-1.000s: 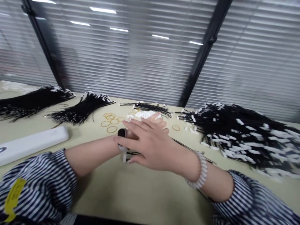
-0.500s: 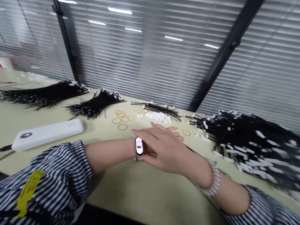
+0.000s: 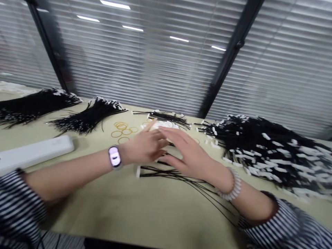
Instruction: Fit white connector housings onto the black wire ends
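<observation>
Slatted window blinds (image 3: pixel 135 62) fill the background as we work at a long pale-olive worktable (image 3: pixel 145 204), spread with black cables tipped in white connectors. The largest heap of cables (image 3: pixel 267 148) sprawls to our right; two combed bundles (image 3: pixel 88 117) (image 3: pixel 31 107) lie to our left, beside a white oblong device (image 3: pixel 33 152) near the table's left edge. Ahead of us, a thin bundle of cables (image 3: pixel 166 118) lies across a small pile of white connectors (image 3: pixel 162 125), with amber rubber bands (image 3: pixel 120 131) scattered just left of it.

Our hands meet mid-table — the left hand (image 3: pixel 145 147), in a smartwatch band (image 3: pixel 114 156), is loosely half-open, its thumb raised toward the white pile. The right hand (image 3: pixel 186 152), in a beaded bracelet (image 3: pixel 233 185), is open with fingers spread. Neither visibly grips anything. A few loose black cables (image 3: pixel 176 176) trail beneath them — one ending in a white connector (image 3: pixel 138 171).
</observation>
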A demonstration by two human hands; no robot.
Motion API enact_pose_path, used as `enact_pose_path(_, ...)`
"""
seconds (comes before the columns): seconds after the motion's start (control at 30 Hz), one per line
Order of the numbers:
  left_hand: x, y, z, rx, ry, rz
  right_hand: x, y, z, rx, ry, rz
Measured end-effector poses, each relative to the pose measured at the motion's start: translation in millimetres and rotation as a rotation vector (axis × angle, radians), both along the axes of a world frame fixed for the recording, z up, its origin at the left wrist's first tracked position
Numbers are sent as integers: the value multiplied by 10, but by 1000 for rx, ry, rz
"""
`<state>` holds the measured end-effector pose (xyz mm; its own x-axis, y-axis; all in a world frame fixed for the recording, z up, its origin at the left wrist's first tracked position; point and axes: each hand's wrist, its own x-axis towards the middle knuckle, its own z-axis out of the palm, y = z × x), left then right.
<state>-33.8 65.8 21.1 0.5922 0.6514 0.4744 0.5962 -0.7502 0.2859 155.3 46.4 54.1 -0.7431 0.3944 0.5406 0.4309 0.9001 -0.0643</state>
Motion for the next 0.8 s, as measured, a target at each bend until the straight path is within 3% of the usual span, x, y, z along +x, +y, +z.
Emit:
enact_pose_path(0.17,-274,-27,-128,194,423,132,217,266,-254,-191,-125,-321)
enact_pose_path(0.4,-217,-36,-238,157,429,148,287,528,-522,-200,-178,-475)
enact_pose_path(0.6,-224,-54,-261,255,534,91,322,644,-572,-238,-176,-525)
enact_pose_path(0.8,-209,-90,-261,305,556,128,318,579,-452,-213,-30,-587)
